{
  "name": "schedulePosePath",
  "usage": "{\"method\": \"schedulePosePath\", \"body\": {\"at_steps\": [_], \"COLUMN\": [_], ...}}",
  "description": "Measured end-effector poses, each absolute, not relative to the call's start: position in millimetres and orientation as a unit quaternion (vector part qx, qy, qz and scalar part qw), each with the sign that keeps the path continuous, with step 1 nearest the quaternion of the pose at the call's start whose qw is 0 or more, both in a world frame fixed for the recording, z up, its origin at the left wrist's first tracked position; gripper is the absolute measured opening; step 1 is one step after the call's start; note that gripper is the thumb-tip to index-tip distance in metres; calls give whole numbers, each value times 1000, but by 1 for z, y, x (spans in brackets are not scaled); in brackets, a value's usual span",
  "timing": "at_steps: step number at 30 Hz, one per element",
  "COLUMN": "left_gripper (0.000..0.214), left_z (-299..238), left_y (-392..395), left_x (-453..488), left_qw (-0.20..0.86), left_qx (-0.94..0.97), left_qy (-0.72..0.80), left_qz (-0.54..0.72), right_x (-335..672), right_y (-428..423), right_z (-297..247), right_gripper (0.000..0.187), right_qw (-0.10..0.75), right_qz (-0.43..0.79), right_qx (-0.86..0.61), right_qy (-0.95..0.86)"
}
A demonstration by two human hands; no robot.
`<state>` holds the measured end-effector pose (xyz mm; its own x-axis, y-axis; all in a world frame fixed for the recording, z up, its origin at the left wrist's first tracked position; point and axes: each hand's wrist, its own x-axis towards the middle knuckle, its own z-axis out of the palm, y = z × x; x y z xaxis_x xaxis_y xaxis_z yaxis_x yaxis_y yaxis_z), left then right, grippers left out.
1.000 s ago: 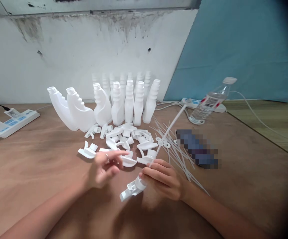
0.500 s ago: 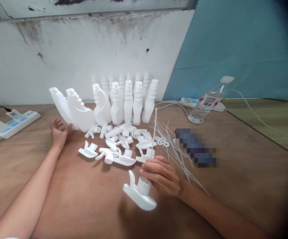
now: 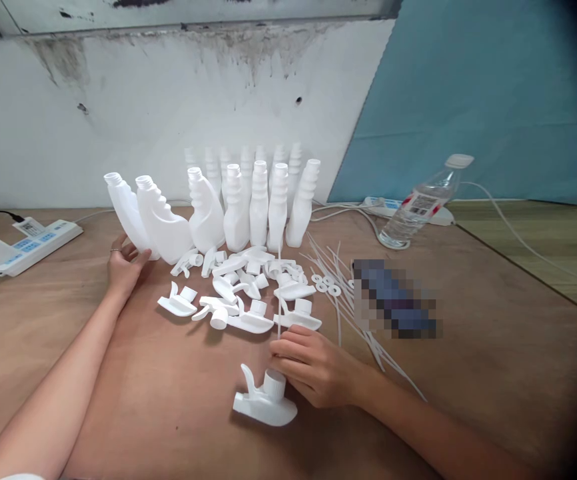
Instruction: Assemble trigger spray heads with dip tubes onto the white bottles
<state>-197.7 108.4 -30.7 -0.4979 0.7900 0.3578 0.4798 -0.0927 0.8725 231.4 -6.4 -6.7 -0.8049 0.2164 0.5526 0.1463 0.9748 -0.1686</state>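
My left hand (image 3: 124,267) is at the foot of the leftmost white spray bottle (image 3: 128,213), thumb in front and fingers partly hidden behind it, closed around its base. My right hand (image 3: 318,367) pinches a white trigger sprayer head (image 3: 267,403) at its collar, where a thin dip tube (image 3: 279,320) stands up. That head hangs upside down near the front of the table. Several loose trigger sprayer heads (image 3: 251,316) lie piled between my hands. Behind them, more white bottles (image 3: 206,220) stand uncapped in rows.
Loose dip tubes (image 3: 368,333) and white ring washers (image 3: 334,291) lie to the right, beside a pixelated dark object (image 3: 393,297). A clear water bottle (image 3: 421,200) leans at the back right. Power strips (image 3: 41,250) with cables sit at the left and back right.
My left hand has moved right and closed around the leftmost bottle's base. My right hand has brought the sprayer head a little left, and its tube stands more upright.
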Motion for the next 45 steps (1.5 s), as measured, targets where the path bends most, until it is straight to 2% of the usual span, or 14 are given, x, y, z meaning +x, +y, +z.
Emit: {"method": "schedulePosePath", "body": {"at_steps": [3,7,10,17,20,26,31,35,41,45], "left_gripper": [65,68,68,42,48,76,100,111,101,101], "left_z": [-29,-24,-21,-25,-24,-18,-16,-18,-22,-18], "left_y": [106,96,90,99,107,110,108,109,100,92], "left_x": [-198,-195,-192,-197,-198,-193,-196,-203,-210,-211], "left_qw": [128,92,65,41,81,192,213,201,166,159], "left_qx": [461,452,463,507,542,602,604,592,542,538], "left_qy": [675,691,690,640,597,519,515,535,575,562], "left_qz": [561,557,552,576,585,576,569,569,590,608], "right_x": [233,236,236,234,233,233,234,235,238,243], "right_y": [-6,-8,-10,-11,-12,-11,-10,-8,-4,-1], "right_z": [-7,-3,0,-4,-6,-9,-11,-8,-8,-11], "right_gripper": [22,45,53,37,31,25,23,22,22,14], "right_qw": [256,210,176,194,203,215,268,354,437,472], "right_qz": [83,98,91,87,84,55,23,2,-6,3], "right_qx": [-98,-90,-70,-49,-57,-58,-49,-36,-64,-95], "right_qy": [-958,-969,-978,-976,-974,-973,-962,-934,-897,-877]}}
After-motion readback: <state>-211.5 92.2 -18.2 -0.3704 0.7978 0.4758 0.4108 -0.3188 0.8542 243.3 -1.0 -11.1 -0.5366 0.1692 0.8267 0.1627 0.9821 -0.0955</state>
